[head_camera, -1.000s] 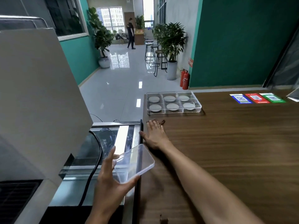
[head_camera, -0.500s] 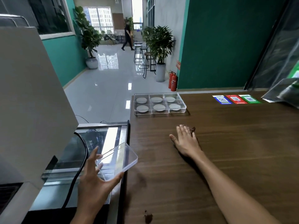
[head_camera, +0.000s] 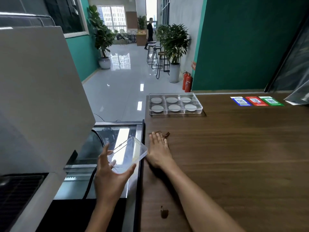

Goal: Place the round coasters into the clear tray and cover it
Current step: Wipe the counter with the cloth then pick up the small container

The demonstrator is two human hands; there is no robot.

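A clear tray (head_camera: 199,111) with several compartments stands uncovered at the far left corner of the wooden counter (head_camera: 234,156). Each compartment holds a round grey coaster (head_camera: 174,107). My left hand (head_camera: 110,174) grips the clear lid (head_camera: 128,154), tilted, off the counter's left edge and well short of the tray. My right hand (head_camera: 158,151) lies flat, palm down, on the counter next to the lid, fingers together, holding nothing.
A grey machine (head_camera: 36,101) and a glass-topped cabinet (head_camera: 117,131) with a black cable fill the left. Small brown bits (head_camera: 164,134) lie by my right fingertips, and a brown chip (head_camera: 164,213) nearer me. Coloured QR stickers (head_camera: 256,101) sit far right. A person walks in the distant hallway.
The view swung right and back. My right hand slid right, then returned to the counter's left edge beside the lid. My left hand kept hold of the lid throughout.
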